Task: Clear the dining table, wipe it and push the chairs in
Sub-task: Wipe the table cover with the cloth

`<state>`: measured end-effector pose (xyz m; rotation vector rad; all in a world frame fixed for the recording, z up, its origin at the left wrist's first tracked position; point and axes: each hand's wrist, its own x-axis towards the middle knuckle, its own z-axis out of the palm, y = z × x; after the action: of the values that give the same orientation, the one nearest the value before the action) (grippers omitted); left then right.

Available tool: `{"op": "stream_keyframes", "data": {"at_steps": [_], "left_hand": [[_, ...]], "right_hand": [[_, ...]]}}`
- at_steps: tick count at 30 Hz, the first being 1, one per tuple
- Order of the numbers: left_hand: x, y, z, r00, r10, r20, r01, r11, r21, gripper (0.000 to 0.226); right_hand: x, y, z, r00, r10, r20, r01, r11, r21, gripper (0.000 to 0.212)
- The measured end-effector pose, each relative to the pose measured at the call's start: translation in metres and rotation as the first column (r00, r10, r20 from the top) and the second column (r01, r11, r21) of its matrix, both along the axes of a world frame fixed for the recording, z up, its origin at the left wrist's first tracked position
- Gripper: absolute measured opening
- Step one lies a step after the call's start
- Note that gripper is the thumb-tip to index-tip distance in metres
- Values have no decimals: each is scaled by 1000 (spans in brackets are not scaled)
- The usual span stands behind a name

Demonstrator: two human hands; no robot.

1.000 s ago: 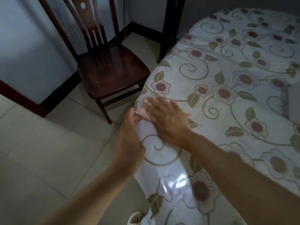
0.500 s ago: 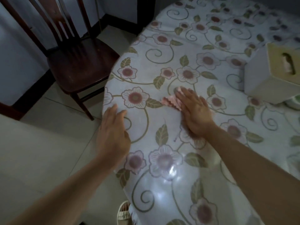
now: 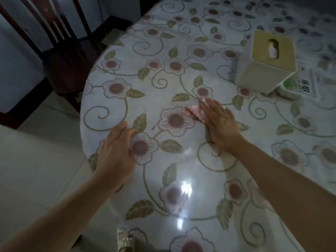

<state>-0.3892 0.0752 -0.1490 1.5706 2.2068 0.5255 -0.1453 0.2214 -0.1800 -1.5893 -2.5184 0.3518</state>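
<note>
A round dining table fills the view, covered by a glossy floral cloth. My right hand lies flat with straight fingers on a small pink cloth near the table's middle, pressing it down; most of the cloth is hidden under the palm. My left hand rests on the table's left edge, fingers loosely spread, holding nothing. A dark wooden chair stands pulled out beyond the table's left side.
A cream tissue box stands on the table at the right, with a green-and-white packet and printed paper beside it. Pale floor tiles lie to the left. A sandalled foot shows at the bottom edge.
My right hand has slid the pink cloth from the table's left edge inward to the middle. My left hand left the cloth and settled on the table's edge. The tissue box came into view.
</note>
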Motion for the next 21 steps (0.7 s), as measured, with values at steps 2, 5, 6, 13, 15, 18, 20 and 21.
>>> {"op": "stream_keyframes", "data": {"at_steps": [2, 5, 6, 13, 15, 18, 20, 21], "left_hand": [[6, -4, 1, 999, 17, -32, -17, 1000, -14, 53], [7, -6, -6, 998, -5, -55, 3, 1000, -19, 56], [11, -8, -7, 998, -18, -58, 16, 999, -34, 56], [48, -25, -8, 995, -78, -59, 79, 997, 12, 53], [46, -26, -12, 996, -74, -52, 75, 997, 12, 55], [44, -30, -14, 993, -102, -57, 102, 995, 5, 59], [45, -35, -12, 993, -105, -50, 106, 994, 7, 61], [45, -38, -11, 993, -108, -44, 109, 994, 12, 61]], "right_hand": [[-3, -24, -4, 998, -68, -14, 68, 997, 37, 59], [-6, -110, -13, 976, 215, -39, -210, 972, 105, 70], [4, -136, -12, 937, 343, -70, -338, 938, 76, 70], [116, -45, 3, 998, -59, -8, 59, 998, 3, 56], [117, -40, 4, 979, -204, -28, 202, 978, -50, 50], [72, -109, -3, 994, -101, -29, 102, 994, 40, 69], [43, -175, 0, 992, 127, 20, -128, 990, 57, 91], [39, -201, 2, 977, 214, 0, -214, 976, 35, 92]]}}
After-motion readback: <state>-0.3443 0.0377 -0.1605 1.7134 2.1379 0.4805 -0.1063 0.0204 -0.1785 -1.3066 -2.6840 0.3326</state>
